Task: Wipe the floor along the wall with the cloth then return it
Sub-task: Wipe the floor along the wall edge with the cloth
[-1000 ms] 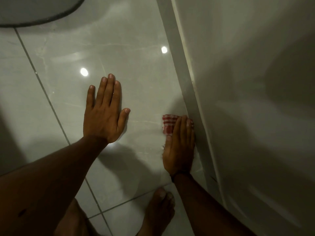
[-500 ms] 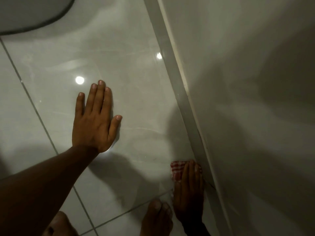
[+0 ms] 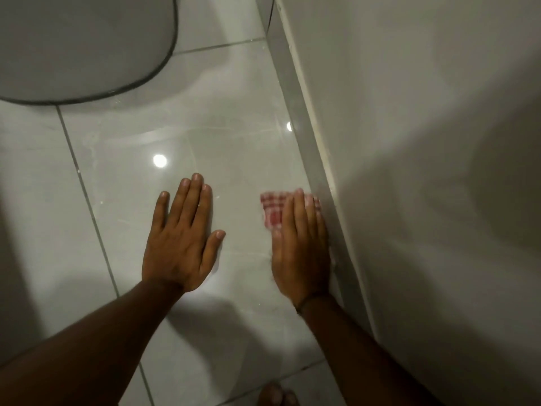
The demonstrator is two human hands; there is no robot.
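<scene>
Cloth pressed flat at the skirting, wiping stroke in hand

Cloth [image 3: 273,210] lies under our right hand [image 3: 300,253], its red-checked edge showing ahead of and inboard of the fingertips. Our grip on it is not a clamp: the fingers lie straight and together, palm down, pinning the cloth to the floor [image 3: 234,142]. Just outboard of that grip runs the grey skirting [image 3: 301,112] at the foot of the wall [image 3: 409,142], the little-finger side touching or nearly touching it. Our left hand [image 3: 181,235] rests flat and empty on the tile, fingers extended, set apart inboard, bracing us. We judge the wiping step is under way, the return not yet begun. Next we need steady downward pressure while sliding along the skirting line, keeping the cloth from bunching. Ahead and inboard sits a dark-rimmed mat [image 3: 87,45].
</scene>
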